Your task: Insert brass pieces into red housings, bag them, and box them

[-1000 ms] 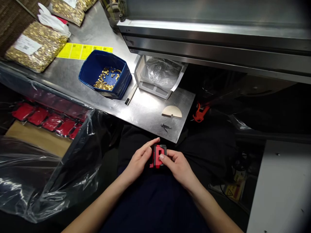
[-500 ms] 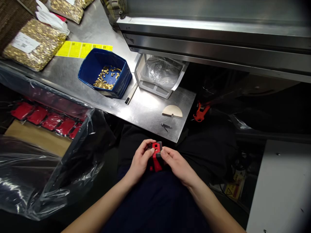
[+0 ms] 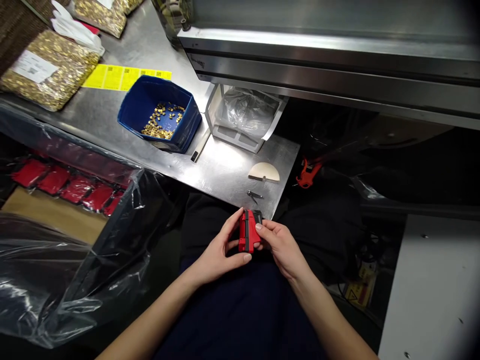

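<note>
Over my lap, just short of the metal table's near corner, I hold a red and black plastic part [image 3: 249, 231] in both hands. My left hand [image 3: 221, 250] grips its left side, with the thumb along the bottom and fingertips at the top edge. My right hand [image 3: 279, 245] pinches its right side, thumb on the red face. The part's exact kind does not show. On the table just beyond lie a nail clipper [image 3: 255, 195] and a pale half-round piece [image 3: 264, 171].
A blue bin [image 3: 159, 110] holds small brass pieces; a grey bin [image 3: 240, 137] with clear plastic stands beside it. Bags of brass parts [image 3: 56, 70] lie at upper left. Left below is a plastic-lined box [image 3: 112, 250] with red parts. An orange tool [image 3: 308, 174] hangs right.
The red and black part has been turned, so a broad red side with a black band now faces me. It is slightly higher, and my left fingers have spread along it.
</note>
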